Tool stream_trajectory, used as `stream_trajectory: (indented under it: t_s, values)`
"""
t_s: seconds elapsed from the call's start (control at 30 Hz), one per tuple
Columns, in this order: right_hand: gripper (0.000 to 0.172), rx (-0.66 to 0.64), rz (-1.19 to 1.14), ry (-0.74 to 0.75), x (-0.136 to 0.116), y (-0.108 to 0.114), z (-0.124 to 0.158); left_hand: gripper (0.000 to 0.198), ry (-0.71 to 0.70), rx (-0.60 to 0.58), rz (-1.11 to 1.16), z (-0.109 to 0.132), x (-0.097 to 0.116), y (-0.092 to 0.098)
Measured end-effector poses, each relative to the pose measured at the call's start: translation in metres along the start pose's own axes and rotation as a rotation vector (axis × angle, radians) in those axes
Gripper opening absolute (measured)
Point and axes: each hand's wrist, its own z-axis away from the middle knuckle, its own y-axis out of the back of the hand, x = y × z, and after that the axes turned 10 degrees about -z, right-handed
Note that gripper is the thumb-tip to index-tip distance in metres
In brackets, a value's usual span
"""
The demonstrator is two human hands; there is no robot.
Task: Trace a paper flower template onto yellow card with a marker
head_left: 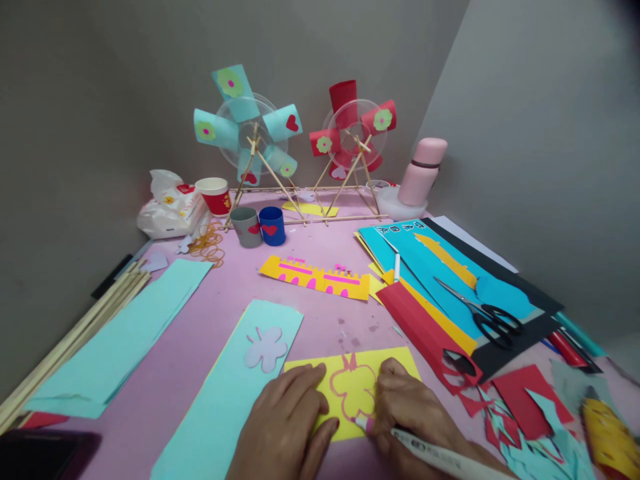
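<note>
My right hand [413, 407] grips a white marker [440, 457], its pink end resting low on a yellow sheet of paper [355, 393]. A reddish butterfly-like outline runs across this sheet, with two strokes standing up at its top. Fingers stretched out, my left hand [285, 420] presses on the left side of the same sheet. Beside it lies a long light-blue paper strip [220, 393], and on that strip is a pale lilac butterfly cutout [267, 348].
Scissors [483, 313] lie on blue sheets at the right, near red paper scraps [533, 400]. Two paper-bladed wheels [250, 127] on stick frames stand behind small grey and blue cups [273, 227]. A pink flask [423, 173] is back right, wooden sticks [75, 347] left.
</note>
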Motion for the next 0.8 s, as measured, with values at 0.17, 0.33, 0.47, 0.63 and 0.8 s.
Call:
stream_trajectory:
  t_s: [0.17,0.33,0.47,0.63,0.8]
  values:
    - [0.022,0.019,-0.006,0.014,-0.001,0.002,-0.002,0.008,-0.016,-0.002,-0.002,-0.001,0.000,0.001]
    - [0.019,0.030,0.011,-0.002,-0.003,0.003,-0.003,0.007,-0.008,-0.013,-0.004,0.000,0.000,0.001]
    - [0.019,0.061,0.013,-0.008,-0.003,0.002,-0.004,0.006,-0.010,-0.005,-0.003,-0.001,0.000,0.001]
    - [0.018,0.096,0.024,-0.075,-0.008,0.003,-0.005,0.006,-0.004,-0.013,-0.007,-0.001,0.000,0.001]
    - [0.017,0.094,0.015,-0.122,-0.011,0.005,-0.006,0.007,-0.016,-0.008,-0.004,0.000,0.001,0.002]
